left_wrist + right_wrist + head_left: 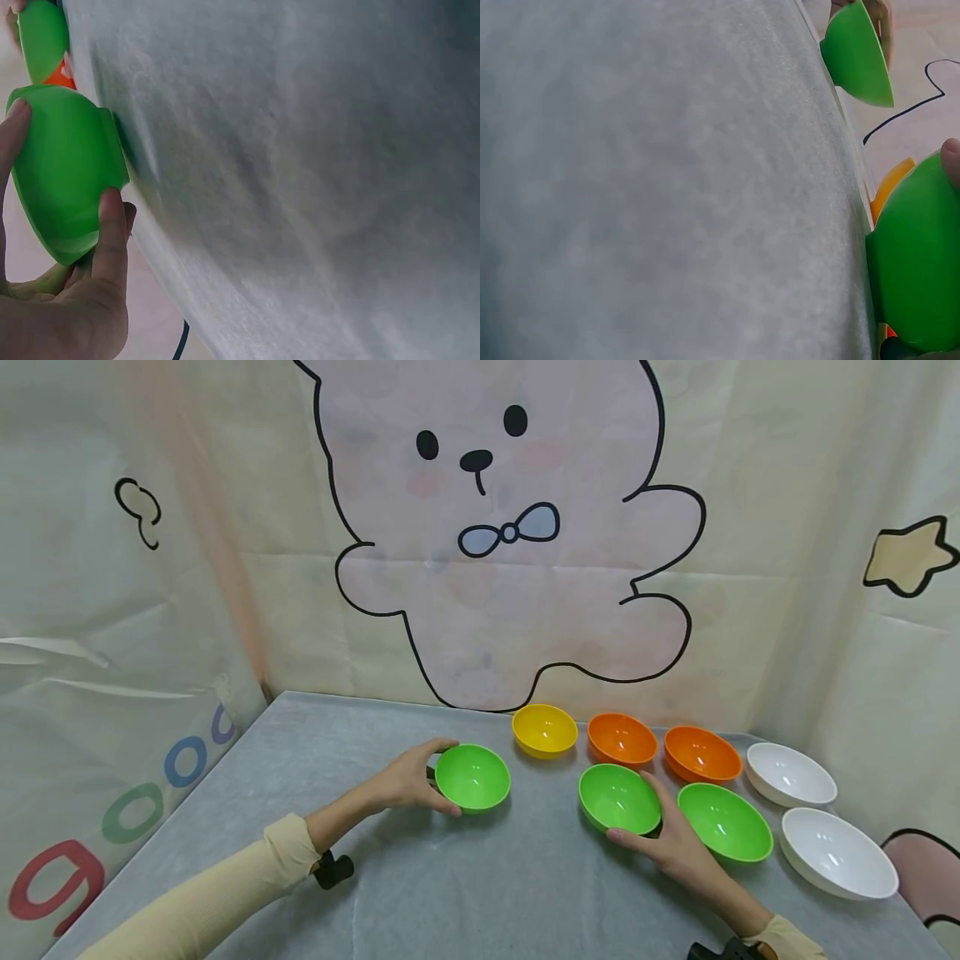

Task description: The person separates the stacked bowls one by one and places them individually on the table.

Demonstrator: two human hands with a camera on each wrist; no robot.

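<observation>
My left hand (411,777) grips a green bowl (472,779) by its left side, thumb at the near rim and fingers toward the back. In the left wrist view that green bowl (64,165) shows its outer wall, thumb and fingers on either side. My right hand (682,843) holds a second green bowl (617,797) from its right side, the thumb low at the front. Only part of this green bowl (919,259) appears in the right wrist view. Just right of my right hand stands a third green bowl (726,823). Whether the held bowls touch the table cannot be told.
Behind the green bowls a yellow bowl (545,732) and two orange bowls (621,740) stand in a row. Two white bowls (838,852) are at the right. A grey cloth (465,893) covers the table, with a printed curtain (750,527) behind it.
</observation>
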